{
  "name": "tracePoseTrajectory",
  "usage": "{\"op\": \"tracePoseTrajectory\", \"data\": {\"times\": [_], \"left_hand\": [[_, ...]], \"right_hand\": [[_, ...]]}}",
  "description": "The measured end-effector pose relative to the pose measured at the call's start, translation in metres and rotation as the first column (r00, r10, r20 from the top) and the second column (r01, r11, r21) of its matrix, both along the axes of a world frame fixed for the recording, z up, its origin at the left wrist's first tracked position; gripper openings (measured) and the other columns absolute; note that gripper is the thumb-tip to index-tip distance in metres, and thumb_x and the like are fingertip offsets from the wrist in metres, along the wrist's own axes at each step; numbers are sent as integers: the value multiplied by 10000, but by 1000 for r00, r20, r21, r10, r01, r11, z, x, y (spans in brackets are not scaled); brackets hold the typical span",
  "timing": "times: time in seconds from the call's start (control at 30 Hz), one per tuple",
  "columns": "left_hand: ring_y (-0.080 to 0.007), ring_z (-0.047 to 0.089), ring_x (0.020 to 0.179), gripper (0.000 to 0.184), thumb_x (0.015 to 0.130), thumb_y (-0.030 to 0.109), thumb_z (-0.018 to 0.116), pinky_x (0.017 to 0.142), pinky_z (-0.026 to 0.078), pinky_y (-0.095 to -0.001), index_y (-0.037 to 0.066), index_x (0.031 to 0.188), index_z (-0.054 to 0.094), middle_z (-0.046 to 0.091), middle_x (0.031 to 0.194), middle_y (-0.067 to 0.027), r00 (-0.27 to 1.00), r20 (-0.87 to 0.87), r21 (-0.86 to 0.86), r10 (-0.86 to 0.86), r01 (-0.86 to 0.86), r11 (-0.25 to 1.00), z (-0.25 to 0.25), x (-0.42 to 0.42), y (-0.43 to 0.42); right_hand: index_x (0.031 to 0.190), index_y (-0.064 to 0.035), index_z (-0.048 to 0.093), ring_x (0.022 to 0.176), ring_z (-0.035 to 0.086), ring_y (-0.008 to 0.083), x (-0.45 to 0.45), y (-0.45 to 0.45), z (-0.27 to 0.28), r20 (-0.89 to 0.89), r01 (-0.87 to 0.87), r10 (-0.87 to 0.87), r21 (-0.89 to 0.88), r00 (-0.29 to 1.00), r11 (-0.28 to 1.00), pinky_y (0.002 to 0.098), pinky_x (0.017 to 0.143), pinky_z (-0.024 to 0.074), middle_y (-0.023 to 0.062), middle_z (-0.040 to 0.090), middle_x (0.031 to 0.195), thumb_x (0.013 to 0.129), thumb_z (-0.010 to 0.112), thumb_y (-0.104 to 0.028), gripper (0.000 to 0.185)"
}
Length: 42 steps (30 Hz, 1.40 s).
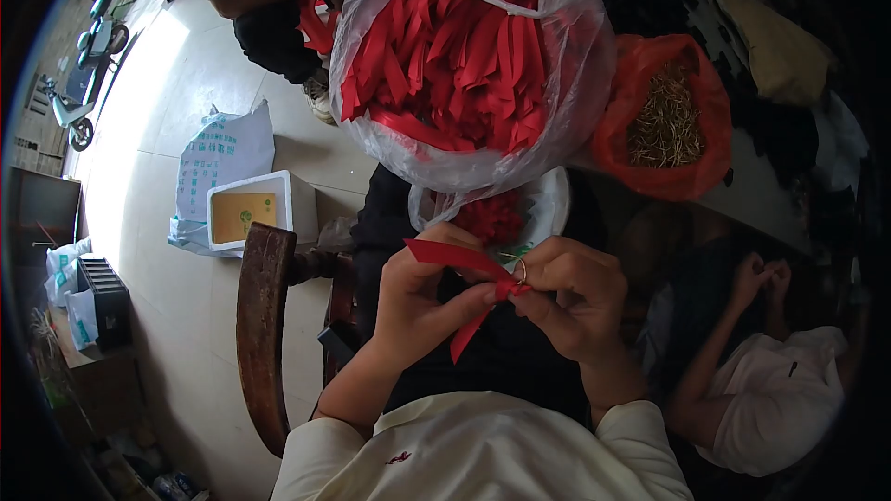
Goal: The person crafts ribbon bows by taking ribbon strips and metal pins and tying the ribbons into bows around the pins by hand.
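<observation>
Snugly, the left hand (414,301) and right hand (577,299) pinch one red ribbon (455,256), its bunched middle between their fingertips, neither hand clearly nearer. From there its long end slants forward-left, the other back-left; ahead sits a plastic bag (577,56) of ribbons (445,56).

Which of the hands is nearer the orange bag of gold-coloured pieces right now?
Right. The right hand is below and left of the orange bag in the picture; the left hand is farther off to the left.
</observation>
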<state>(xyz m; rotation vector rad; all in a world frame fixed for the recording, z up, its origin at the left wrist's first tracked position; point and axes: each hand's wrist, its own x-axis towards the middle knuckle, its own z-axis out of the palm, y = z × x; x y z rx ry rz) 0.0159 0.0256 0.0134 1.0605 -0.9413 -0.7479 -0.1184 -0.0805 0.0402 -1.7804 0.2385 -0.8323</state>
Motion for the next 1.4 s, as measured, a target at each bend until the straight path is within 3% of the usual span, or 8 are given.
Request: {"op": "tracePoseTrajectory", "data": {"times": [0.27,0.37,0.47,0.67,0.8,1.0,1.07,1.4], "left_hand": [[-148,569,635,140,629,-26,684,565,451,-257,-8,759,635,600,787,-78,879,453,-34,152,-153,988,12,0,-1],[-147,573,680,153,631,-15,686,603,453,-255,-5,778,643,596,806,-82,904,391,-14,171,-180,984,13,5,7],[-146,568,722,168,655,-24,673,637,447,-248,-9,822,662,587,824,-93,958,239,-16,162,-162,987,15,5,1],[-169,608,808,195,719,-43,640,690,487,-260,-36,912,662,611,929,-130,991,80,-114,-109,117,987,9,10,-6],[-159,622,768,154,783,-28,600,639,511,-245,-53,928,644,612,968,-146,845,-440,-32,-304,323,946,13,5,3],[-125,610,704,130,818,1,611,604,504,-222,-64,930,616,603,907,-111,985,-144,140,-91,111,984,10,-1,-2],[-120,606,699,129,813,12,628,600,500,-218,-62,918,622,604,881,-102,967,-245,144,-74,112,983,10,-1,-2],[-151,601,617,132,813,58,615,543,469,-229,-72,808,637,613,785,-145,977,-184,191,-113,148,970,18,12,2]], "right_hand": [[771,-5,603,613,579,114,-1,2,3,-89,122,-132,-104,987,987,230,545,449,78,594,774,720,699,-5,109],[773,0,603,656,562,107,-6,4,-7,7,169,-179,294,984,941,220,583,437,80,586,781,724,689,9,100],[814,7,631,695,549,108,-5,7,-9,63,141,-174,352,983,925,215,608,425,81,581,805,747,673,-3,80],[944,18,662,719,556,122,-1,-7,-7,-70,80,-81,-8,994,997,233,643,434,97,573,871,890,550,-263,307],[971,13,651,756,555,114,4,-12,-19,-85,27,-8,223,996,974,246,666,437,88,566,871,899,518,-341,385],[806,-8,615,741,557,107,4,-8,-7,-57,71,-62,177,996,982,241,653,438,61,587,844,770,704,-199,214],[741,-18,590,717,556,105,2,-10,-7,-91,82,-68,162,994,983,236,645,437,49,594,803,726,739,-138,192],[784,15,654,660,600,110,-6,-27,1,-184,-53,91,203,979,978,226,576,456,85,636,763,784,675,-83,101]]}}
